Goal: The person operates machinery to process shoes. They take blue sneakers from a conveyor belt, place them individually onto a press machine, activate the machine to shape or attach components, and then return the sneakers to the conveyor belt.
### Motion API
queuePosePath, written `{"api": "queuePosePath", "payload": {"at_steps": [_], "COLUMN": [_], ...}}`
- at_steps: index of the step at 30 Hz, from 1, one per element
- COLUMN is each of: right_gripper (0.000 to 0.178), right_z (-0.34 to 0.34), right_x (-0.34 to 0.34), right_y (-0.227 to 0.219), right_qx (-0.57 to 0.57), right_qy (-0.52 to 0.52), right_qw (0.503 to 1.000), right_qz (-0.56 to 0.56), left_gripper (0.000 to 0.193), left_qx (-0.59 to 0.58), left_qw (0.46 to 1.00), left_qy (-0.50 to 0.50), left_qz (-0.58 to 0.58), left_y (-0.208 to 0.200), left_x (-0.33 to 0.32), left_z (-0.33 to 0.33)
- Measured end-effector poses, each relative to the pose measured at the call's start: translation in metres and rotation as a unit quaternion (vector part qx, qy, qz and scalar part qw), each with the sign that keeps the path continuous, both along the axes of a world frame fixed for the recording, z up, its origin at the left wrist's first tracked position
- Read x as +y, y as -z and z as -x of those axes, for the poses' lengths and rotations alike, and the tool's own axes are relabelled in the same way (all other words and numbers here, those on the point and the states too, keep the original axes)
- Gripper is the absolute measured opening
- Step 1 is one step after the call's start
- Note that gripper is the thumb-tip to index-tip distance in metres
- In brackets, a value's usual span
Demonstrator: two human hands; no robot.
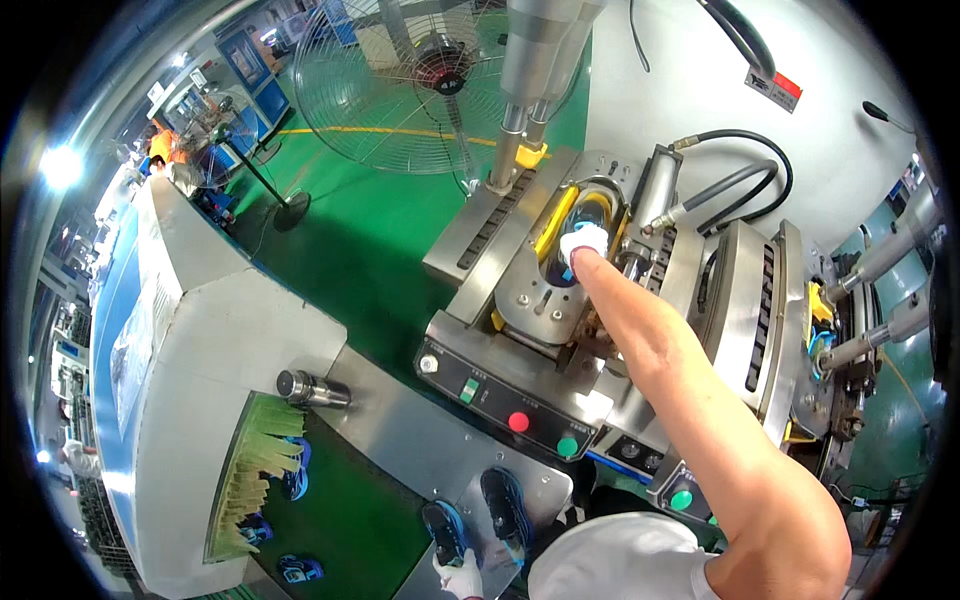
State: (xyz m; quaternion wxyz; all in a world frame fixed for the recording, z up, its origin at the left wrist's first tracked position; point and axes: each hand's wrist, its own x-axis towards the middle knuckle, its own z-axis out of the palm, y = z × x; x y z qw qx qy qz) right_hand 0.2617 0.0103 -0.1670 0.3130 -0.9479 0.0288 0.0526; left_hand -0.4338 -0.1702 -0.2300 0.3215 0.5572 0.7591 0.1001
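L hand (460, 577), white-gloved, lower ctr of frame, touches the near end of a dark, blue-trimmed shoe (443, 530), long axis approx. vert., top tipped left; R hand (584, 242), well apart, upper ctr, at 2nd shoe (594, 208) in shiny steel press (478, 345) w/ smooth yellow pad (553, 222); grip unclear on both.

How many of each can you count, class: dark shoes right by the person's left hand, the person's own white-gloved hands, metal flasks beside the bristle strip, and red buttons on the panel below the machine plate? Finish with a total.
Dark shoes: 2
White-gloved hands: 2
Metal flask: 1
Red button: 1
Total: 6
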Motion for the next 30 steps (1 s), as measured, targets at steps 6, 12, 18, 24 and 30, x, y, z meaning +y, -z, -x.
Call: {"api": "queuePosePath", "payload": {"at_steps": [6,12,18,24,30], "right_gripper": [0.028,0.020,0.063,0.103,0.092], "right_z": [-0.044,-0.101,0.246,0.393,0.437], "right_x": [-0.028,-0.084,-0.147,-0.216,-0.205], "right_y": [-0.018,0.016,-0.120,-0.018,-0.003], "right_qx": [-0.100,0.092,-0.222,-0.118,0.078], "right_qy": [-0.029,-0.301,-0.421,-0.483,-0.451], "right_qw": [0.989,0.937,0.858,0.746,0.860], "right_qz": [0.103,-0.155,-0.196,0.444,0.225], "left_gripper": [0.079,0.075,0.054,0.043,0.080], "left_qx": [0.014,-0.086,-0.129,-0.211,-0.267], "left_qw": [1.000,0.996,0.985,0.975,0.955], "left_qy": [0.002,-0.004,0.070,0.059,0.063], "left_qz": [0.018,-0.020,-0.094,-0.038,0.109], "left_y": [0.015,0.026,0.048,0.022,0.052], "left_x": [-0.027,-0.030,0.013,0.009,0.024], "left_z": [-0.013,0.002,0.019,0.027,0.078]}}
